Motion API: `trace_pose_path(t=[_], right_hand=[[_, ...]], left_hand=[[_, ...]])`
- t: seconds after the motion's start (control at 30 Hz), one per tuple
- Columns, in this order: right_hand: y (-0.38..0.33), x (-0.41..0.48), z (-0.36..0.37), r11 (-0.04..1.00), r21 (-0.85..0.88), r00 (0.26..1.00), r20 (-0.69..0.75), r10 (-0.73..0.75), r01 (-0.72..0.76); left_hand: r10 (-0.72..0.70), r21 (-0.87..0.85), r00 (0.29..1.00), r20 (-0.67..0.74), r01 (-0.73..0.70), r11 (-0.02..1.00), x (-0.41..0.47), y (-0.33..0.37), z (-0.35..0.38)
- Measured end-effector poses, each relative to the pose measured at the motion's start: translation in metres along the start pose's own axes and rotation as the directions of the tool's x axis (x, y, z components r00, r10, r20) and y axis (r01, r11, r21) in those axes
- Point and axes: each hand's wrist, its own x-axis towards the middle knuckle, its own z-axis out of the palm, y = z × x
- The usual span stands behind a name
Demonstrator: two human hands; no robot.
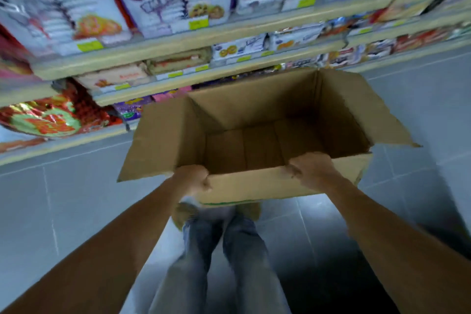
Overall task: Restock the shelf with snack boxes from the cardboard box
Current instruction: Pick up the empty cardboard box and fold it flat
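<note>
Both hands are gripping the near rim of the cardboard box [254,122], left hand [192,178] and right hand [312,169] curled over it. I am holding it above the floor [63,199]; it looks empty, so restocking the shelf [178,43] seems done, though blur hides detail.

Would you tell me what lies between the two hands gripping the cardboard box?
Only the bare near rim of the brown cardboard box separates left hand and right hand, in the head view.
</note>
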Motion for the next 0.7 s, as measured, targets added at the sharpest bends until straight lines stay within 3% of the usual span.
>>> trace_pose_path(t=[0.1, 0.23, 0.37, 0.53, 0.7], right_hand=[[0.050, -0.057, -0.023, 0.982, 0.095, 0.986, -0.020, 0.165, -0.163], [0.103, -0.118, -0.045, 0.944, 0.197, 0.958, -0.065, 0.280, -0.263], [0.118, -0.146, -0.050, 0.928, 0.271, 0.963, -0.016, 0.269, -0.255], [0.166, -0.187, -0.040, 0.942, 0.211, 0.938, -0.174, 0.299, -0.261], [0.228, -0.236, -0.031, 0.909, 0.245, 0.890, -0.234, 0.392, -0.336]], left_hand=[[0.139, 0.165, 0.983, -0.116, -0.119, 0.979, -0.024, 0.065, -0.061], [0.340, 0.334, 0.917, -0.208, -0.260, 0.906, -0.052, 0.175, -0.110], [0.436, 0.369, 0.882, -0.182, -0.350, 0.861, -0.074, 0.269, -0.125], [0.486, 0.348, 0.862, -0.144, -0.416, 0.840, -0.093, 0.367, -0.148], [0.504, 0.298, 0.855, -0.127, -0.451, 0.841, -0.106, 0.452, -0.159]])
